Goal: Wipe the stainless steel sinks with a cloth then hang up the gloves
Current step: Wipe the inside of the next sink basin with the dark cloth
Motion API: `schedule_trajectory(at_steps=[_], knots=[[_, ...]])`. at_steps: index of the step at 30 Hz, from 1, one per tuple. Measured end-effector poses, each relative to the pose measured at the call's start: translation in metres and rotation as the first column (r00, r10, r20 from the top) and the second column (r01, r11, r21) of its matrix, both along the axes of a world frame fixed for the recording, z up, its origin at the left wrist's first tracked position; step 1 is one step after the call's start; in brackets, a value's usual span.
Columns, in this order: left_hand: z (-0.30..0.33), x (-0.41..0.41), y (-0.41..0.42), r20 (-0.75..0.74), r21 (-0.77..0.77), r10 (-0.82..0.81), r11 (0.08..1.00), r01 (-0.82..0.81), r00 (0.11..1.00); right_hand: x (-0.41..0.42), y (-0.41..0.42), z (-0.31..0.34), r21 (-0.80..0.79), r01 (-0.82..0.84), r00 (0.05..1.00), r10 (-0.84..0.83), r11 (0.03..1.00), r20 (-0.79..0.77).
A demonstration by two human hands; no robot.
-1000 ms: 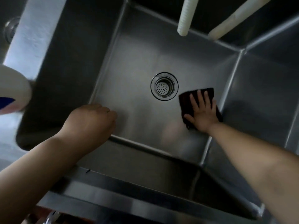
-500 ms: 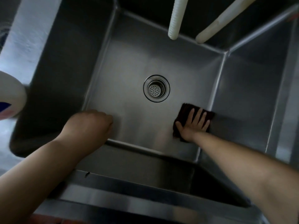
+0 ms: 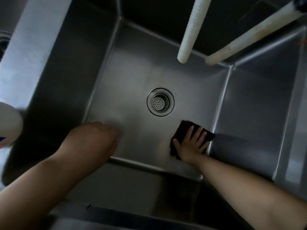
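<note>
A deep stainless steel sink [image 3: 132,77] fills the view, with a round drain strainer [image 3: 160,102] in its floor. A dark cloth [image 3: 184,128] lies flat on the sink floor near the right front corner. My right hand [image 3: 191,143] presses on it with fingers spread straight. My left hand [image 3: 93,140] hangs over the left front of the basin with fingers curled downward, holding nothing that I can see. No gloves are in view.
Two pale hoses [image 3: 191,30] [image 3: 252,35] hang down over the back of the sink. A white bottle [image 3: 8,125] with a blue mark stands on the left rim. A second basin's drain [image 3: 3,42] shows at the far left edge.
My right hand slid the cloth from beside the drain toward the front right corner of the sink floor. My left hand barely moved.
</note>
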State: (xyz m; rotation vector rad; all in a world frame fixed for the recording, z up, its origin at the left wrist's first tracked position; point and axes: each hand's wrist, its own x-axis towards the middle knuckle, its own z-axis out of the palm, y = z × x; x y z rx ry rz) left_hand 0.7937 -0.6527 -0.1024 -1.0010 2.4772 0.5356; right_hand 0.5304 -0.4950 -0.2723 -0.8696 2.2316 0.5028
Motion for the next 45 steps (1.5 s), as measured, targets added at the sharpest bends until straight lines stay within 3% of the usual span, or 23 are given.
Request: schedule_trajectory(at_steps=[5,14,20,24,28,31,34,36,39,45], knots=[[-0.019,-0.009,-0.018,-0.025,-0.089,-0.045,0.995,0.042,0.999,-0.039,-0.081,-0.008,-0.153,-0.078,0.988,0.056,0.985,-0.141],[-0.056,0.000,-0.016,-0.069,-0.117,-0.036,0.993,0.028,0.997,-0.049,-0.191,-0.023,-0.377,-0.204,0.964,0.119,0.903,-0.236],[-0.059,-0.001,-0.013,-0.058,-0.116,-0.046,0.992,0.039,0.997,-0.010,-0.227,-0.025,-0.402,-0.407,0.912,0.344,0.820,-0.223],[-0.061,0.000,-0.013,-0.045,-0.128,-0.067,0.990,0.061,0.997,0.034,-0.216,-0.025,-0.435,-0.609,0.784,0.587,0.663,-0.204],[-0.063,-0.001,-0.011,-0.013,-0.083,-0.056,0.995,0.055,0.998,0.067,-0.163,-0.025,-0.468,-0.761,0.579,0.795,0.449,-0.178],[-0.062,-0.002,-0.011,0.035,-0.039,-0.041,0.998,0.043,0.999,0.056,-0.114,-0.019,-0.496,-0.799,0.470,0.868,0.340,-0.162],[-0.061,-0.002,-0.009,0.023,-0.034,-0.033,0.999,0.034,0.999,0.024,-0.067,-0.014,-0.469,-0.834,0.413,0.893,0.291,-0.180],[-0.062,-0.001,-0.009,0.012,-0.039,-0.034,0.999,0.034,0.999,0.000,-0.046,-0.010,-0.424,-0.845,0.440,0.875,0.327,-0.202],[-0.060,-0.003,-0.010,-0.016,-0.042,-0.057,0.998,0.056,0.998,-0.029,-0.041,-0.007,-0.371,-0.804,0.562,0.799,0.465,-0.216],[-0.060,-0.004,-0.013,-0.074,-0.028,-0.011,1.000,0.009,0.997,-0.053,-0.105,-0.017,-0.350,-0.547,0.837,0.487,0.761,-0.250]])
